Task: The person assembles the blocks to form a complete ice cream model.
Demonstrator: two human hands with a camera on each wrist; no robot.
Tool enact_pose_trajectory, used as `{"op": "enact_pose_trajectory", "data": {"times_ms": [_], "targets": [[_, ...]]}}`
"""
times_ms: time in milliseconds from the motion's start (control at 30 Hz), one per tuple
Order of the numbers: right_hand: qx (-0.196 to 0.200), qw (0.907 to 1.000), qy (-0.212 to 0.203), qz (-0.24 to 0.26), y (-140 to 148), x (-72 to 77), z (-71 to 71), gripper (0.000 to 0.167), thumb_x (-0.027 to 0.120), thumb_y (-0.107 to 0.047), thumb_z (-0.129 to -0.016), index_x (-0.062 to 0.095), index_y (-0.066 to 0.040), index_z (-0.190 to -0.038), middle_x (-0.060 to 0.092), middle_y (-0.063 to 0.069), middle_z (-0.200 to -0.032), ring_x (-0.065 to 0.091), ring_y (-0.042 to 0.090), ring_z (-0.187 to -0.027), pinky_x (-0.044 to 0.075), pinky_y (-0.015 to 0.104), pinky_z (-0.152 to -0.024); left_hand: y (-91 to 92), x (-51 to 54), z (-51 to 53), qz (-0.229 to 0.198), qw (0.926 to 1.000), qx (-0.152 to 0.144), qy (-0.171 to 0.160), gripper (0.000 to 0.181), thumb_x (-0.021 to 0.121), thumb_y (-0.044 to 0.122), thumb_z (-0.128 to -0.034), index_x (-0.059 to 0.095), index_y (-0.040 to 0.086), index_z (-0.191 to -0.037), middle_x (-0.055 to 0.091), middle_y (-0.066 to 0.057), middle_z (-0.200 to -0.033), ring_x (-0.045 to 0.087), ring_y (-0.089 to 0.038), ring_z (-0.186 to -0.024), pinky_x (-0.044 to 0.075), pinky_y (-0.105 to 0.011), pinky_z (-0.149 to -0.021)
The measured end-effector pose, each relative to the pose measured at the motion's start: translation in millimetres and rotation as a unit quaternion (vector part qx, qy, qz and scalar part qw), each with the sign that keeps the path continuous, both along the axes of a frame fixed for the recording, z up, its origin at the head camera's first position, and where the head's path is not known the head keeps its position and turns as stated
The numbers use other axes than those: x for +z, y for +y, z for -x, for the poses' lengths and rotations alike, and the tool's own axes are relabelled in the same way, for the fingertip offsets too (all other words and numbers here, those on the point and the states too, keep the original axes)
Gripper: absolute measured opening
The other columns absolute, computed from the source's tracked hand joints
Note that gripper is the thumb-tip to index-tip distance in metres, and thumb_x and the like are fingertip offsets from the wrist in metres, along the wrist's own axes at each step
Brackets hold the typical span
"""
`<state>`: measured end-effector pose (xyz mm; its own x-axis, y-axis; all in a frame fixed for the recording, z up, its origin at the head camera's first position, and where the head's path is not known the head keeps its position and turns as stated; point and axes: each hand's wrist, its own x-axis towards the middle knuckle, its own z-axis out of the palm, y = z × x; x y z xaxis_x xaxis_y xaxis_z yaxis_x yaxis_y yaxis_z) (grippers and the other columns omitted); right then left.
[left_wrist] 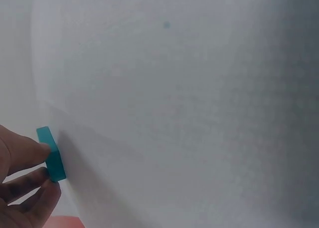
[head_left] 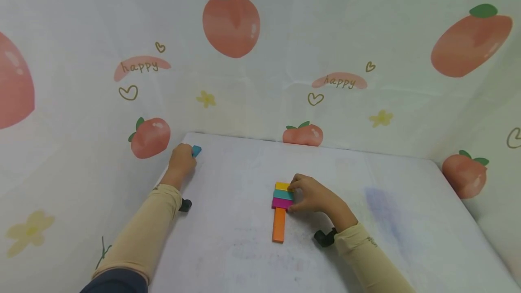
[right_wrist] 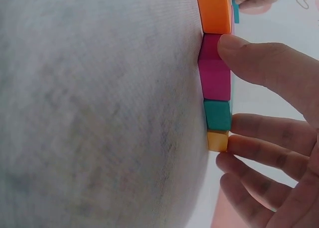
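At the far left corner of the table, my left hand (head_left: pixel 182 161) pinches a small blue-teal block (left_wrist: pixel 54 158) between thumb and fingers. My right hand (head_left: pixel 315 196) is at the right ends of a row of blocks lying side by side. Its thumb touches the magenta block (right_wrist: pixel 215 73), and its fingertips meet the teal block (right_wrist: pixel 218 114) and the yellow block (right_wrist: pixel 218 140). The fingers are spread and only slightly bent. An orange block (head_left: pixel 278 225) lies lengthwise toward me, its far end against the magenta one, like a stem.
The blocks lie on a white table (head_left: pixel 228 193) with a faint bluish stain at the right. Behind and beside it hangs a white curtain (head_left: pixel 268 80) printed with peaches, flowers, hearts and lettering. Small black wrist devices (head_left: pixel 324 238) sit under both forearms.
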<state>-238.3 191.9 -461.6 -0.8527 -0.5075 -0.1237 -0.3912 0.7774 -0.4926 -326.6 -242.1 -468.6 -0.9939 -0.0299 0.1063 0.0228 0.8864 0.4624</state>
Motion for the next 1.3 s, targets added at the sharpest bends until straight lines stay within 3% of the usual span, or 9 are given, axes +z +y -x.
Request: {"op": "enact_pose_trajectory", "data": {"times_ms": [100,300,733,967,1133,1300], "targets": [[0.001,1.0000,0.003,0.000,0.6,1.0,-0.2,0.053,0.095,-0.037,-0.079,0.079,-0.008,-0.120,0.066,0.000,-0.119,0.061,0.018,-0.114,0.058,0.043,-0.104,1.5,-1.6,1.8,-0.001,0.9999,-0.013,0.009,0.034,0.054,-0.009,-0.0866,0.066,-0.022,-0.116,0.065,-0.040,-0.118,0.062,-0.055,-0.118,0.051,-0.063,-0.106],[-0.002,1.0000,-0.001,0.001,1.0,2.3,0.4,0.053,0.095,-0.036,-0.079,0.079,-0.008,-0.120,0.066,0.001,-0.120,0.061,0.019,-0.115,0.058,0.043,-0.104,12.9,-3.4,3.9,0.002,0.9990,-0.042,0.016,0.027,0.058,-0.009,-0.0831,0.068,-0.019,-0.106,0.067,-0.035,-0.107,0.064,-0.047,-0.103,0.053,-0.060,-0.098],[-0.010,0.9999,-0.012,-0.002,-0.7,1.2,-0.4,0.054,0.096,-0.036,-0.078,0.079,-0.008,-0.121,0.064,0.002,-0.123,0.060,0.019,-0.117,0.058,0.043,-0.105,63.5,-2.0,2.0,-0.028,0.9964,-0.080,0.002,0.022,0.058,-0.011,-0.0866,0.073,-0.017,-0.101,0.071,-0.030,-0.105,0.066,-0.038,-0.095,0.058,-0.056,-0.094],[0.000,1.0000,-0.008,0.001,-0.7,2.4,-1.2,0.054,0.095,-0.036,-0.079,0.079,-0.007,-0.121,0.065,0.003,-0.121,0.060,0.020,-0.116,0.058,0.043,-0.105,91.3,-1.7,-1.4,-0.035,0.9943,-0.101,0.003,0.016,0.058,-0.012,-0.0869,0.074,-0.013,-0.089,0.070,-0.022,-0.094,0.058,-0.028,-0.083,0.057,-0.048,-0.084],[0.006,0.9999,-0.009,0.004,-0.4,2.1,-0.5,0.054,0.095,-0.036,-0.079,0.079,-0.006,-0.120,0.064,0.005,-0.123,0.060,0.021,-0.116,0.057,0.044,-0.106,110.8,-6.5,-3.1,-0.038,0.9922,-0.119,0.005,0.023,0.060,-0.011,-0.0884,0.074,-0.015,-0.105,0.074,-0.026,-0.108,0.070,-0.035,-0.101,0.060,-0.051,-0.096],[0.006,1.0000,-0.004,0.004,-0.7,2.5,-0.1,0.054,0.095,-0.036,-0.079,0.079,-0.004,-0.119,0.064,0.007,-0.125,0.060,0.022,-0.117,0.057,0.044,-0.107,130.6,-6.9,-6.1,-0.048,0.9898,-0.134,-0.005,0.029,0.060,-0.011,-0.0899,0.071,-0.016,-0.116,0.071,-0.027,-0.118,0.069,-0.042,-0.118,0.057,-0.053,-0.105]]}}
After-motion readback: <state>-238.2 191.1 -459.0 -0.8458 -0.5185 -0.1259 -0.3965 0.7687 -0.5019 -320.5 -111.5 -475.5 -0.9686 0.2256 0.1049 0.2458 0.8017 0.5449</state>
